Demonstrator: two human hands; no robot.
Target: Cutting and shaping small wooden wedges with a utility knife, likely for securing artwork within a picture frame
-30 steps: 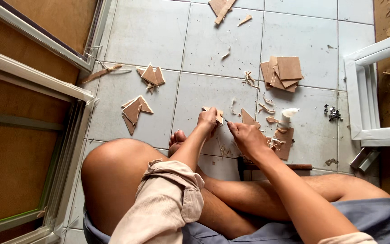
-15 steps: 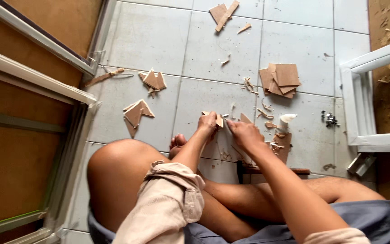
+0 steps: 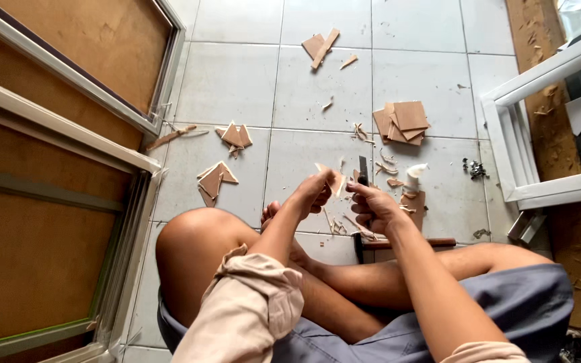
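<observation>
- Centrally, a small thin wood piece [image 3: 334, 180] is pinched in the left hand [image 3: 312, 195], held up above the tiled floor [image 3: 237, 81]
- Just beside it, the right hand [image 3: 373, 207] is closed around a dark blade tool [image 3: 363, 171], its tip pointing upward next to the wood piece
- Below the hands, a hammer [image 3: 405, 243] is seen lying on the floor by the crossed legs
- A stack of square wood pieces [image 3: 403, 121] is set well beyond the hands
- 2 clusters of triangular offcuts [image 3: 218, 180] are scattered to the left, near the framed wooden panels [image 3: 55, 202]
- A white frame [image 3: 526, 154] is laid at the right
</observation>
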